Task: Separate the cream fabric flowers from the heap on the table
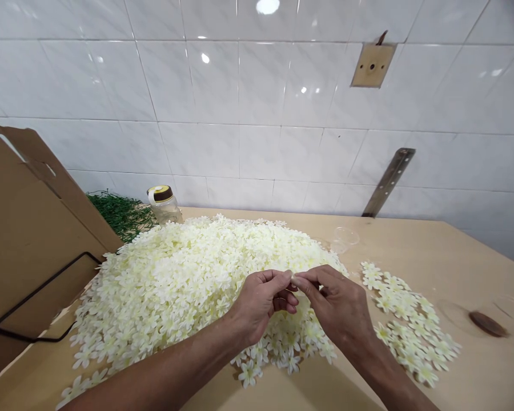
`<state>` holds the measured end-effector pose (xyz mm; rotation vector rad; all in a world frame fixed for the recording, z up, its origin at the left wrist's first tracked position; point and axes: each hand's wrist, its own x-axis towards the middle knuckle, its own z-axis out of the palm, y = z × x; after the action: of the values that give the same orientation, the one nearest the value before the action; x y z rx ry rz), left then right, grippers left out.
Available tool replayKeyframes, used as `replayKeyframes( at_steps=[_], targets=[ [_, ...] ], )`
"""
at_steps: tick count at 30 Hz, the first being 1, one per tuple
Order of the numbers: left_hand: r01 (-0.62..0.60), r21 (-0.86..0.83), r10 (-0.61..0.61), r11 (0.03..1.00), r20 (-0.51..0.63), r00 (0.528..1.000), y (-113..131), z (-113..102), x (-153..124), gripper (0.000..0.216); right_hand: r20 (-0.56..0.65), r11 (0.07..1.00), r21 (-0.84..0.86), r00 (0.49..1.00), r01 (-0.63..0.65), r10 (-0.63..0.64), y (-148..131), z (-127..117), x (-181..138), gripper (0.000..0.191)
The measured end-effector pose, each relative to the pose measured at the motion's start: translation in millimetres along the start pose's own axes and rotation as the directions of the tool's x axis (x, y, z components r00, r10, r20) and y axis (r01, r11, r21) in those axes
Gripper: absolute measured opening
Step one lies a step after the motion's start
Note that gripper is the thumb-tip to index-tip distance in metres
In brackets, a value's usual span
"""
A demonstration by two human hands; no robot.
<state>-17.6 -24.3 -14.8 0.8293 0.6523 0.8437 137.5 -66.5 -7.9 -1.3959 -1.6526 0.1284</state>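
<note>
My left hand (263,302) and my right hand (336,299) meet fingertip to fingertip above the front right of a big heap of cream-white artificial flowers (188,268). Thumb and forefinger are pinched on each hand. Something tiny and pale may sit between the tips, but it is too small to name. The left hand's other fingers curl loosely below. Under the hands, several loose blossoms (249,372) spill toward the table's front. Right of my right hand lies a flat patch of similar flowers (411,319), spread on the wooden table (308,391).
At left stands a cardboard box (29,228) with a bent black wire frame (34,337) against it. Green artificial foliage (122,214) and a brown-lidded clear bottle (165,204) are behind the heap. A clear plastic piece (346,237), a dark brown oval object (488,323) and a metal bracket (389,182) are to the right.
</note>
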Motion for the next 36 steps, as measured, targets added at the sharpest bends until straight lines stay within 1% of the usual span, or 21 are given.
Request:
replayKeyframes(
  at_steps=[4,7,9,15,19,23,25,27,28,31,34,36],
  targets=[
    [-0.002,0.002,0.002,1.0,0.01,1.0,0,3,-3,0.031,-0.032,0.999,-0.034,0.999,0.014,-0.015,0,1,-1,0.025],
    [-0.007,0.017,0.008,1.0,-0.012,1.0,0,6,-4,0.032,-0.028,0.999,-0.03,0.999,0.02,-0.021,1,2,-3,0.026],
    [-0.016,0.039,0.017,0.999,-0.032,0.999,0,7,-5,0.034,-0.02,1.0,-0.022,1.0,0.0,-0.001,1,3,-4,0.027],
    [-0.05,0.092,0.053,0.995,-0.037,0.998,1,9,-5,0.032,0.048,0.98,0.093,0.984,-0.174,0.17,-7,2,-2,0.032],
    [-0.06,0.091,0.063,0.994,-0.029,0.998,2,9,-5,0.03,0.09,0.951,0.174,0.966,-0.255,0.242,-9,1,-2,0.034],
    [-0.066,0.089,0.068,0.994,-0.01,0.998,2,9,-4,0.029,0.18,0.889,0.286,0.931,-0.358,0.317,-9,-1,0,0.035],
    [-0.069,0.084,0.07,0.994,-0.003,0.998,2,8,-4,0.029,0.175,0.882,0.273,0.922,-0.384,0.346,-8,-2,0,0.036],
    [-0.065,0.076,0.064,0.995,0.014,0.998,2,8,-5,0.03,0.105,0.916,0.199,0.937,-0.349,0.334,-6,-3,0,0.034],
    [-0.061,0.068,0.06,0.996,0.026,0.998,2,8,-5,0.03,0.059,0.939,0.152,0.952,-0.307,0.302,-5,-3,-1,0.033],
    [-0.057,0.044,0.055,0.997,0.052,0.997,3,9,-7,0.033,-0.042,0.993,0.01,0.992,-0.121,0.121,-1,-3,-3,0.028],
    [-0.066,0.058,0.064,0.996,0.045,0.997,2,9,-7,0.033,-0.091,0.995,-0.098,0.995,0.032,-0.041,2,0,-4,0.027],
    [-0.065,0.079,0.062,0.995,0.037,0.997,1,9,-7,0.031,-0.093,0.988,-0.132,0.991,0.081,-0.094,2,2,-4,0.027]
  ],
)
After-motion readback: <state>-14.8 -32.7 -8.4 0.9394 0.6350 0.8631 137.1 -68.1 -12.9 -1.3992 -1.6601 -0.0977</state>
